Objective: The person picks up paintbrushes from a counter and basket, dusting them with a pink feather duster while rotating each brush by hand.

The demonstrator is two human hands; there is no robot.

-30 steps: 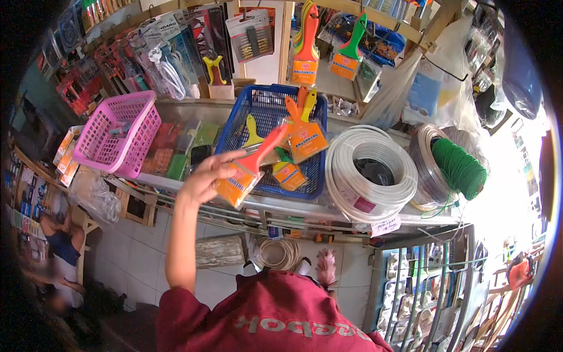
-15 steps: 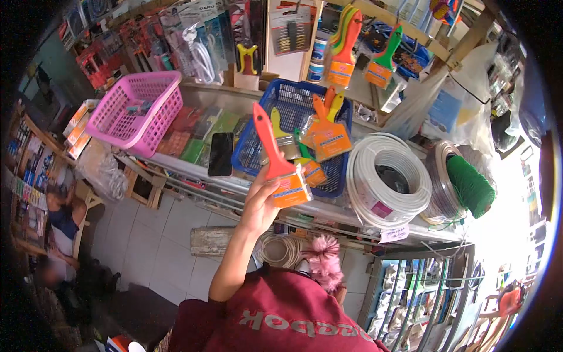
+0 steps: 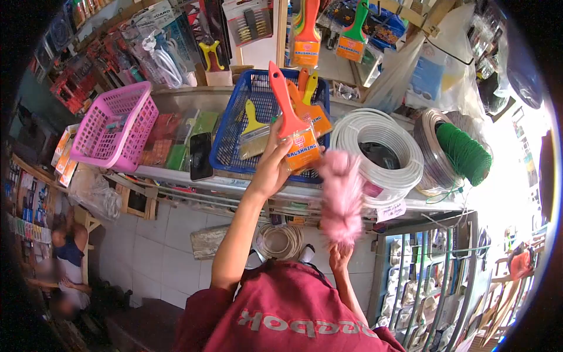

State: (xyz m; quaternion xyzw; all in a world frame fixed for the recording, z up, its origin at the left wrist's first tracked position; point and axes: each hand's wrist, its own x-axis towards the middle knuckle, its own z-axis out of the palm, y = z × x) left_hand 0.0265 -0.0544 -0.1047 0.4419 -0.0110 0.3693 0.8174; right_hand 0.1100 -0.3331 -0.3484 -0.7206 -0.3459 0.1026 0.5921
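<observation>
My left hand (image 3: 271,167) is closed round the orange-labelled packaged head of a paintbrush (image 3: 302,146) with a red handle, held upright over the near side of a blue basket (image 3: 226,141). More paintbrushes lie in the basket, among them a yellow-handled brush (image 3: 253,122) and an orange-handled brush (image 3: 312,111). Lower on the right, my right hand (image 3: 340,257) grips the bottom end of a fluffy pink duster (image 3: 342,202). The duster's blurred top reaches up beside the held paintbrush; whether they touch, I cannot tell.
A glass counter carries a pink basket (image 3: 108,155), a phone (image 3: 201,155), a white cable coil (image 3: 378,155) and green twine (image 3: 463,152). Packaged tools and paintbrushes (image 3: 307,47) hang behind. Another person (image 3: 70,273) sits at the far left. A rope coil (image 3: 280,240) lies on the floor.
The pink duster has risen from beside my chest to the counter's edge, bringing my right hand into view. My left hand still holds the paintbrush, its label now turned more toward me. The view has shifted.
</observation>
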